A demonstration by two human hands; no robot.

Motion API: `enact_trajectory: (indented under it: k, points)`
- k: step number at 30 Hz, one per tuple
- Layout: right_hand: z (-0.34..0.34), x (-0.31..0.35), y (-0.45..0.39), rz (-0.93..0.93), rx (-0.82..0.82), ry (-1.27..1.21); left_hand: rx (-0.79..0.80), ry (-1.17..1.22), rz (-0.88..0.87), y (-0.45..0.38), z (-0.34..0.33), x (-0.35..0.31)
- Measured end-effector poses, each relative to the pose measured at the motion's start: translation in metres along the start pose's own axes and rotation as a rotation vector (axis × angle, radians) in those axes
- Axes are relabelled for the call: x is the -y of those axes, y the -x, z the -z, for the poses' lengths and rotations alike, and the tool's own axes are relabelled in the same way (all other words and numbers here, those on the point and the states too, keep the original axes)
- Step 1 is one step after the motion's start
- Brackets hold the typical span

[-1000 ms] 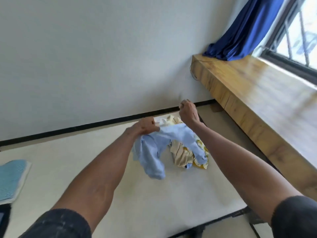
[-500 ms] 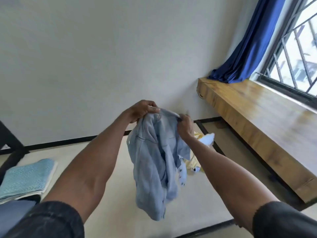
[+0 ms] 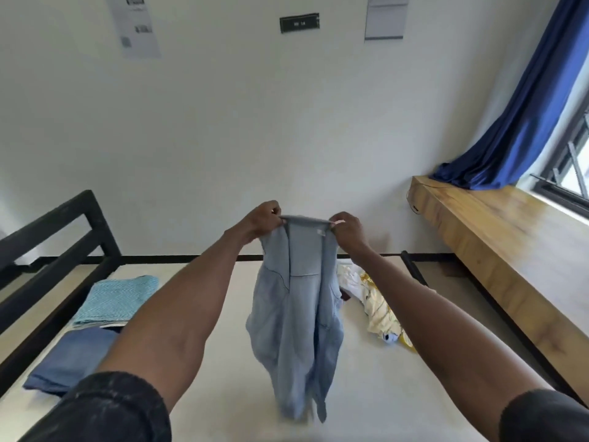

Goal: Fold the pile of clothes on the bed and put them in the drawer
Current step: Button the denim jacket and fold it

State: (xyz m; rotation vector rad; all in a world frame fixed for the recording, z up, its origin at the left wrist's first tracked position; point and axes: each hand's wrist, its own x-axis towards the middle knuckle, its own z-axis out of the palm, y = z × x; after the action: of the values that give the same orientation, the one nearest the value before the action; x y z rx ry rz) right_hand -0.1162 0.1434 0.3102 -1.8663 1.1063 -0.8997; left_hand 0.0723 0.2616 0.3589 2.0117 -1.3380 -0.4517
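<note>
Head view: left hand point(image 3: 263, 220) and right hand point(image 3: 348, 231), each grip pinched tight on pale blue shirt point(image 3: 296, 311) collar.

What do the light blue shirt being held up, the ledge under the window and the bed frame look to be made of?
Light blue shirt: soft woven fabric, perhaps cotton or chambray; it hangs limp in folds and looks matte.
Window ledge: wood, with visible grain and a glossy, likely varnished top that reflects the window light.
Bed frame: probably painted metal; straight black bars with a smooth, even finish.
</note>
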Motion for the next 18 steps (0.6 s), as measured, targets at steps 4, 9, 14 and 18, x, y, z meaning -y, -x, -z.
enact_trajectory:
  k: [4,9,14,18]
  points:
    - [-0.012,0.02,0.02,0.146,0.052,0.061,-0.258,-0.319,-0.043,0.026,0.007,0.002]
    - [-0.022,0.028,0.042,0.531,0.26,0.611,-0.416,-0.403,0.001,0.053,0.024,0.004]
    - [-0.052,0.004,0.051,0.243,-0.159,0.39,-0.382,-0.331,0.007,0.074,0.047,0.022]
    - [-0.089,0.032,0.066,-0.045,-0.243,0.09,-0.388,-0.487,-0.045,0.076,0.074,0.046]
